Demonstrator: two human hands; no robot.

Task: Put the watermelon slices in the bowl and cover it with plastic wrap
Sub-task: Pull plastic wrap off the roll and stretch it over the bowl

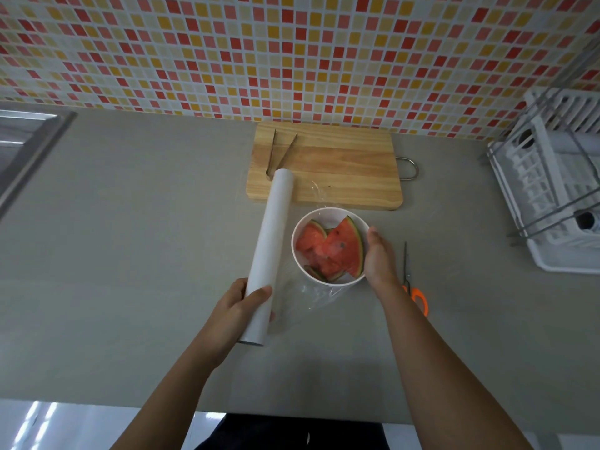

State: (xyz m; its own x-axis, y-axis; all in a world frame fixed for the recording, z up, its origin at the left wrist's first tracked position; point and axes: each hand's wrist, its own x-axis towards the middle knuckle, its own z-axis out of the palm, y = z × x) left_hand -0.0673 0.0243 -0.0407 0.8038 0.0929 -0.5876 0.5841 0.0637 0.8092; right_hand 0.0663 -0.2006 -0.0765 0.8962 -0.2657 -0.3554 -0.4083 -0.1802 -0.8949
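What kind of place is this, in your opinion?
Most likely a home kitchen: a tiled wall behind a grey counter, a sink at the left, and a white dish rack at the right.

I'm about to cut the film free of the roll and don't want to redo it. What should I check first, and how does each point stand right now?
1. Watermelon slices all in the white bowl: ok, none left on the cutting board.
2. Plastic wrap film drawn over the bowl: ok at the near edge; right rim cannot tell.
3. Left hand grip on the plastic wrap roll: ok, fingers curled round its near end.
4. Right hand steadying the bowl: ok, rests against its right side.
5. Scissors within reach: ok, beside the right forearm.
6. A free hand for them: not ok.
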